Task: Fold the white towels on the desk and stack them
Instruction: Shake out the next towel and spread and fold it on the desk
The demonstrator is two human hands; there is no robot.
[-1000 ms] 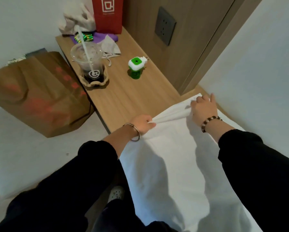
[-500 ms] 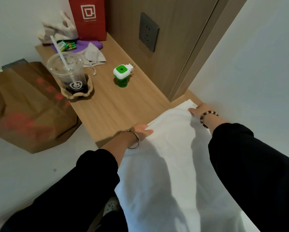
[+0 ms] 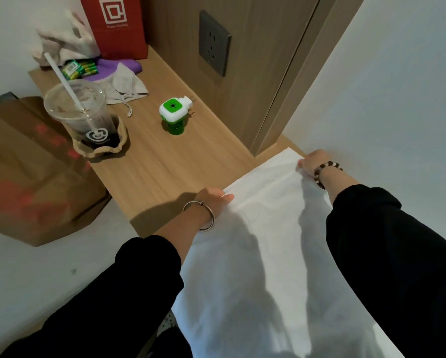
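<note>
Brown paper bag (image 3: 36,177) sits far left, beside the tabletop (image 3: 165,164) with a drink cup (image 3: 87,117) and a little green plug (image 3: 174,116). Next comes your left hand (image 3: 211,200), pinching one top corner of the white towel (image 3: 268,241). It lies spread out on the tabletop and runs down toward you. Your right hand (image 3: 311,161) grips the other top corner, by the wall (image 3: 371,99). You look just started: no fold shows, and I see no stack.
</note>
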